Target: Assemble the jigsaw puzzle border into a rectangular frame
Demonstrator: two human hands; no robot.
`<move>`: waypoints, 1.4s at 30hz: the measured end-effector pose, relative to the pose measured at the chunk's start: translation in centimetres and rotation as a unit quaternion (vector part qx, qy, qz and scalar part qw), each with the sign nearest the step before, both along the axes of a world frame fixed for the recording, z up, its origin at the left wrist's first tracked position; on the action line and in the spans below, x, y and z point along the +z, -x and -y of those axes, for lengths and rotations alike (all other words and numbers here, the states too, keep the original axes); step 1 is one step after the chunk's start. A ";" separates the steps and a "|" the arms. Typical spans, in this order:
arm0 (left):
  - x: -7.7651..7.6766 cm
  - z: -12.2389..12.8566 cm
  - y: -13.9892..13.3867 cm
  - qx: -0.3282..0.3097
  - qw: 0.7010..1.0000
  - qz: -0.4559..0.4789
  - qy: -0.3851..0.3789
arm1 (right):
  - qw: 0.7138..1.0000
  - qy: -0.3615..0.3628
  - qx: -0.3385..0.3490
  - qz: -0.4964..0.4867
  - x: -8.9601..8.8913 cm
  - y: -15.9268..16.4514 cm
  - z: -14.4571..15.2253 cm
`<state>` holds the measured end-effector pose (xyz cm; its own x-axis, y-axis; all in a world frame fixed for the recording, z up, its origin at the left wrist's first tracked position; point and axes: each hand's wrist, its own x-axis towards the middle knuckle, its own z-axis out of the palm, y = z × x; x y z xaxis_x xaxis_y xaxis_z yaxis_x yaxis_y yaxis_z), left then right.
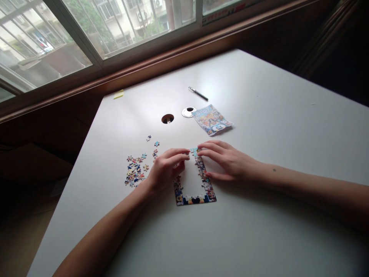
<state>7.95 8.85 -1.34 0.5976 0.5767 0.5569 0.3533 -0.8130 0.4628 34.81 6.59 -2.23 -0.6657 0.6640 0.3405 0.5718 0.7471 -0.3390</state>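
Observation:
A jigsaw border [196,200] lies flat on the table, a narrow rectangle of joined pieces around a bare white middle. My left hand [165,167] is at its upper left corner, fingers bent and their tips down at the pieces there. Its thumb is tucked lower, apart from the fingers, and this hand covers much of the left side. Across from it, my right hand [227,159] rests with spread fingers, the fingertips touching the top right corner and the thumb by the right side. Whether a loose piece is under the left fingertips is hidden.
Loose jigsaw pieces [135,171] lie in a pile left of my left hand, with several scattered above. Farther back are a picture sheet [211,120], a round cover [188,112], a cable hole [167,119] and a pen [198,93]. A window [129,27] borders the table's far side.

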 end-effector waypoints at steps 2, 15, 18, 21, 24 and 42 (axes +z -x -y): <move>0.0 -0.1 0.1 0.005 1.000 0.000 0.005 | 1.000 -0.006 -0.001 0.008 0.0 0.0 0.0; -0.4 -0.8 -0.9 -0.011 1.000 -0.007 0.000 | 0.998 -0.054 0.020 0.024 0.0 0.0 -0.2; -0.8 -0.9 -1.0 -0.006 1.000 -0.013 -0.008 | 0.998 -0.050 0.021 0.013 -0.1 0.0 -0.2; -1.0 -1.0 -1.0 -0.009 1.000 -0.016 -0.021 | 0.999 -0.041 0.022 0.003 -0.1 0.0 -0.2; -1.0 -1.2 -1.0 -0.025 0.999 -0.027 -0.026 | 0.999 -0.041 0.022 0.007 -0.1 0.0 -0.2; 1.3 -0.7 -0.9 0.000 0.975 -0.208 -0.078 | 0.998 -0.049 0.020 0.024 -0.1 0.0 -0.2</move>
